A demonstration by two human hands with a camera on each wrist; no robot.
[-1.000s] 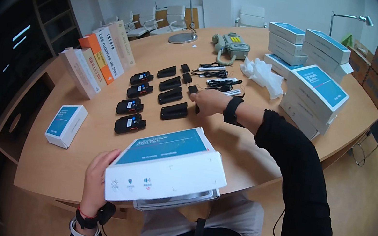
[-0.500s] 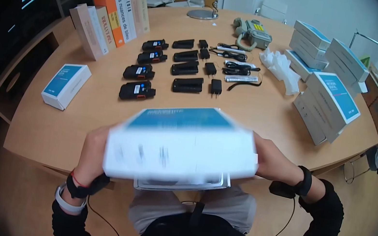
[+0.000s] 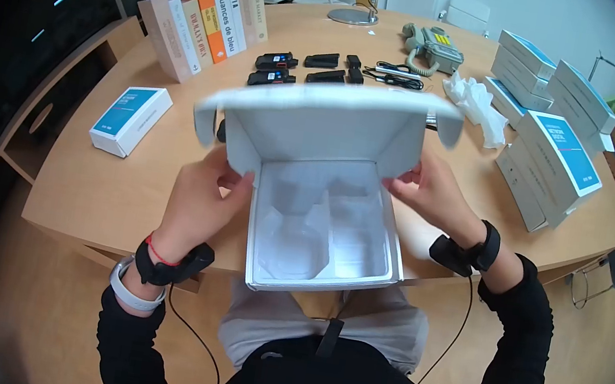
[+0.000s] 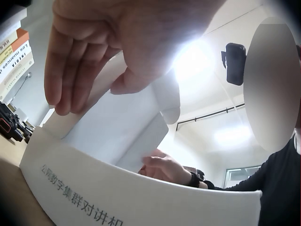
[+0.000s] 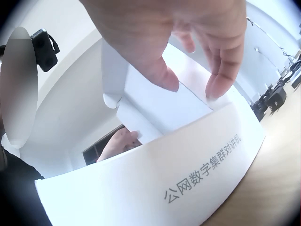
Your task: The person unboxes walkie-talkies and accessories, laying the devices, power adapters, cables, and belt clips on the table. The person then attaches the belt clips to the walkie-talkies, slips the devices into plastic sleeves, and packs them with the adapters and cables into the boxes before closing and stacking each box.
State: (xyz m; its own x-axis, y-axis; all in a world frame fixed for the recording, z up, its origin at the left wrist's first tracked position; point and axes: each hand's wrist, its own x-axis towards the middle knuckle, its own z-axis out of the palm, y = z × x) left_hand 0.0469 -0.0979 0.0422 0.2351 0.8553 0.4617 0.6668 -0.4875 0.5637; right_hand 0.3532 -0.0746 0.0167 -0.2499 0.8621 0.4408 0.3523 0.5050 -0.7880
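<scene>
A white cardboard box [image 3: 319, 281] stands at the table's near edge with its lid [image 3: 326, 119] swung up. Inside lies a pale moulded tray [image 3: 330, 223] with recesses that hold nothing. My left hand [image 3: 203, 196] is at the box's left side, thumb and fingers on either side of the lid's side flap [image 3: 246, 135]. Opposite, my right hand [image 3: 437, 199] pinches at the right flap. In both wrist views, dark Chinese print runs along the box's side wall [image 5: 188, 174]. Behind the lid, black handheld devices [image 3: 271, 77] and black cradles [image 3: 325, 75] are partly hidden.
A small blue-and-white box [image 3: 130, 120] lies at left, before a row of upright books [image 3: 218, 16]. Cables [image 3: 396, 78], a grey-green telephone [image 3: 434, 48] and a crumpled white bag [image 3: 479, 110] are farther back. Blue-topped boxes [image 3: 553, 169] are stacked at right.
My right hand has come back from a black charger on the table to the box's right side. The lid, down over the box before, now stands raised and shows the tray.
</scene>
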